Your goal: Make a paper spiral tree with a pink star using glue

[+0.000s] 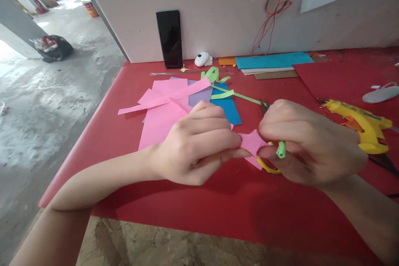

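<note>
head view: both hands pinch a small pink star-shaped paper cutout (252, 142) above the red table (193, 203).
left hand (196, 145) has its fingers closed on the cutout's left points; right hand (307, 143) is clamped on its right side, with a rolled green paper stem (281, 149) and yellow-handled scissors (268, 165) beneath. best kept gripped near the centre, so the thin paper does not tear.

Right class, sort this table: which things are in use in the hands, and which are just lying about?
In use: left hand, right hand, pink paper shape, green roll.

Lying about: glue gun, phone, pink sheets, blue sheet, green strips.
</note>
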Tool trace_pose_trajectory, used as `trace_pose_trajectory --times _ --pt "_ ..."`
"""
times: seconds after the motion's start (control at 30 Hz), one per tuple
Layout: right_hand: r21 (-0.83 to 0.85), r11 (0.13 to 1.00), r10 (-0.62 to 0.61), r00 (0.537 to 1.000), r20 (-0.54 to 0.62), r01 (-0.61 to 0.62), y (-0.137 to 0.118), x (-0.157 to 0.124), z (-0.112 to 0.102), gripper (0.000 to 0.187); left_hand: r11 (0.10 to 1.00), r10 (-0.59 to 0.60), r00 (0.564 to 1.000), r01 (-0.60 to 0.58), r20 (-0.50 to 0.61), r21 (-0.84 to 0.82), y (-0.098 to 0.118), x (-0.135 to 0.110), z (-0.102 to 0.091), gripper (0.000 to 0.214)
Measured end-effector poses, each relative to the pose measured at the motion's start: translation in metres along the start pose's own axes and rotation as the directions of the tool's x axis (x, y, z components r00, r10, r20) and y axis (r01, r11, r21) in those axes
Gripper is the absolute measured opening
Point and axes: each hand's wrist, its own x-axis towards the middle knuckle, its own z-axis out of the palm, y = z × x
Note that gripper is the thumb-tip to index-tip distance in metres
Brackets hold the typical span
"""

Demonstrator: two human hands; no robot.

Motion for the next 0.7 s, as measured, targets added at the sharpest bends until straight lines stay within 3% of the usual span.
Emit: trace_pose_trajectory --times 0.13,0.27,0.47,0.57,0.7 --pt "-0.055 0.998 -0.023 1.0 -0.006 0.022 -0.005 -0.002 0.0 0.013 0.999 0.0 1.0 0.001 0.021 -0.037 0.0 0.0 0.0 0.018" --pt "-0.027 0.999 0.033 0.999 0.016 -0.032 -0.008 -0.004 0.002 0.022 0.998 -0.029 0.998 0.032 0.053 -0.049 0.003 -0.001 0.0 0.02" --pt "0.013 0.998 0.064 0.998 0.018 -0.064 -0.006 0.0 0.0 0.016 0.998 -0.03 0.996 0.034 0.09 -0.049 -0.002 0.001 -0.005 0.018" --pt "0.107 0.99 0.087 0.996 0.021 -0.089 -0.001 0.003 -0.002 0.022 0.997 -0.003 0.992 0.012 0.126 -0.075 -0.008 0.002 -0.008 0.016" --pt "0.315 0.922 0.241 0.97 -0.015 -0.224 0.001 0.004 0.002 0.03 0.993 0.035 0.991 -0.02 0.129 -0.116 -0.011 0.001 -0.004 0.019"
